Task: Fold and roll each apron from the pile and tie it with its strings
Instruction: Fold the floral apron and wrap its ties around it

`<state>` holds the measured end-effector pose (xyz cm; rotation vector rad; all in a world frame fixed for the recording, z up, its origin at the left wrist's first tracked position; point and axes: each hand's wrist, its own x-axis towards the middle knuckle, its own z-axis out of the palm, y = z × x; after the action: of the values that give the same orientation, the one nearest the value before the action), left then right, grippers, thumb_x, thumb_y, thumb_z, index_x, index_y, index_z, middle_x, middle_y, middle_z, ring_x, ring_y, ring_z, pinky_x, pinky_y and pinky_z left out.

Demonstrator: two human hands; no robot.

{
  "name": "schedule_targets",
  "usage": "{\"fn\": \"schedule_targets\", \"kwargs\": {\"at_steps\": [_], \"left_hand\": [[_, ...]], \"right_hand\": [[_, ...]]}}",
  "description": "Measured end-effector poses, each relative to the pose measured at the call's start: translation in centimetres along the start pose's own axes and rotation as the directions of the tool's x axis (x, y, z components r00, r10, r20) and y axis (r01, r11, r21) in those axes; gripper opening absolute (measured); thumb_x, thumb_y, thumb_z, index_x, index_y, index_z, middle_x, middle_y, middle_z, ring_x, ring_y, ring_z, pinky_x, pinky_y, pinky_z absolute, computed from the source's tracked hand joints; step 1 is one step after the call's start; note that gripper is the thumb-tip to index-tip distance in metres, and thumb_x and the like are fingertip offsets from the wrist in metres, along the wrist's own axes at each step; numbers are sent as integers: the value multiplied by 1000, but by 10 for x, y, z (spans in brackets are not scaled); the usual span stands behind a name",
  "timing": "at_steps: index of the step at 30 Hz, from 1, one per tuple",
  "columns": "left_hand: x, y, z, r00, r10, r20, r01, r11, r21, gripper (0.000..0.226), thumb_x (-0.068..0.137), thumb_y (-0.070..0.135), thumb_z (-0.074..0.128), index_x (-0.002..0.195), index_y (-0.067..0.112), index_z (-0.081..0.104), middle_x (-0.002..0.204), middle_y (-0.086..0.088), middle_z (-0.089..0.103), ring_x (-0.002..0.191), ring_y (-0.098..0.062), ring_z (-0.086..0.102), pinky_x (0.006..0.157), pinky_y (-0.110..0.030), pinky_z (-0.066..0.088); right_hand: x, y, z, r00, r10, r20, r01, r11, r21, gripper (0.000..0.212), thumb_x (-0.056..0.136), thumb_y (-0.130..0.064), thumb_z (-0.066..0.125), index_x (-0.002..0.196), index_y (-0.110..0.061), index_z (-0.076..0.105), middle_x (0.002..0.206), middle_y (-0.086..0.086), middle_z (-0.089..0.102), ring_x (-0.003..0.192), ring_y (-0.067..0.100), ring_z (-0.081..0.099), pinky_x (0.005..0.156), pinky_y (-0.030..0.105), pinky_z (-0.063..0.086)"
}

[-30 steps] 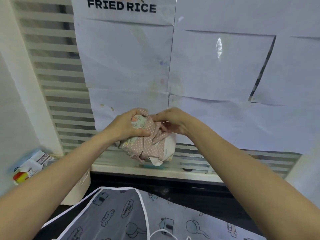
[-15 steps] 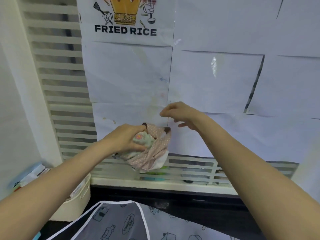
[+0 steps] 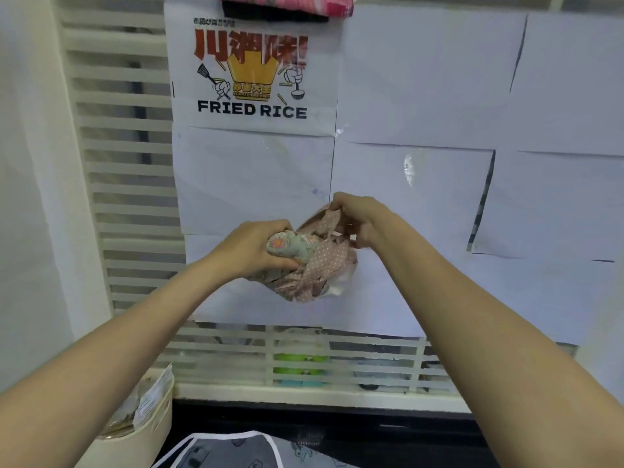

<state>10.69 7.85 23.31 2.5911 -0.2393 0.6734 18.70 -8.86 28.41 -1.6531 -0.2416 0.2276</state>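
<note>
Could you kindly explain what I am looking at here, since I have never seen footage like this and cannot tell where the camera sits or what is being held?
There is no machine here: a person wears a wide-angle camera on the head, so you look forward and down along both bare arms. The left hand grips a rolled apron bundle of pink dotted and floral cloth, held up in the air. The right hand pinches a strip of that cloth, probably a tie string, at the top of the bundle. Behind is a slatted wall covered with paper sheets and a fried rice poster. At the bottom edge lies a grey printed apron, with a cream basket to its left.
</note>
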Motion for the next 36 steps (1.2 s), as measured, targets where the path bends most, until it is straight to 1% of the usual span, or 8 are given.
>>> {"fn": "schedule_targets", "kwargs": {"at_steps": [6,13,18,24,28,30,32,36], "left_hand": [[9,4,-27,995,-95,19,97,965,-245,29,67,31,83,87,25,65,90,5,70,87,-13,65,79,-33,52],[33,15,-42,987,-153,-48,129,935,-330,30,71,29,81,92,14,65,91,-2,70,84,-17,65,76,-33,52],[46,30,-71,988,-135,-79,79,864,-496,18,75,15,77,86,16,63,80,4,70,68,-6,68,58,-18,54],[74,55,-134,965,-97,-243,-49,846,-531,27,75,17,76,101,19,67,92,5,72,82,-9,70,70,-25,57],[99,81,-184,920,-97,-381,-164,786,-596,25,79,17,73,101,18,63,87,8,71,71,-4,68,55,-18,54],[110,92,-208,894,-126,-429,-184,771,-609,30,80,23,72,106,17,60,94,4,69,75,-7,68,55,-20,53],[122,98,-223,873,-139,-467,-210,757,-619,24,82,27,70,101,18,59,91,5,67,69,-3,67,54,-19,52],[144,95,-233,862,-178,-474,-213,722,-659,27,83,29,69,103,20,53,92,7,63,66,-2,65,49,-18,51]], "right_hand": [[2,-43,-18,987,49,154,-32,993,-113,28,85,-15,47,58,-18,41,47,-5,43,52,13,36,59,27,32],[-8,-78,3,964,-236,121,265,874,-407,10,84,-12,64,85,-10,55,60,0,57,59,13,53,61,23,44],[-3,-102,0,971,-229,62,229,973,10,29,83,-8,46,56,-15,38,37,1,37,36,19,48,44,18,23],[-11,-181,-18,967,-228,116,153,879,453,43,89,-9,39,47,-18,34,34,-5,34,34,10,25,47,17,24],[-34,-252,-17,874,-440,205,236,755,612,21,72,4,36,70,-3,56,65,11,63,44,18,56,51,19,46],[-36,-283,-13,815,-523,250,267,721,639,32,66,13,24,77,2,53,83,24,59,58,29,61,46,36,56],[-28,-310,-3,786,-570,240,417,775,475,40,82,19,17,80,2,53,87,20,56,72,28,59,55,37,58],[-7,-340,29,767,-641,32,608,709,-358,29,96,-4,43,68,-12,47,71,3,50,50,11,48,42,20,40]]}}
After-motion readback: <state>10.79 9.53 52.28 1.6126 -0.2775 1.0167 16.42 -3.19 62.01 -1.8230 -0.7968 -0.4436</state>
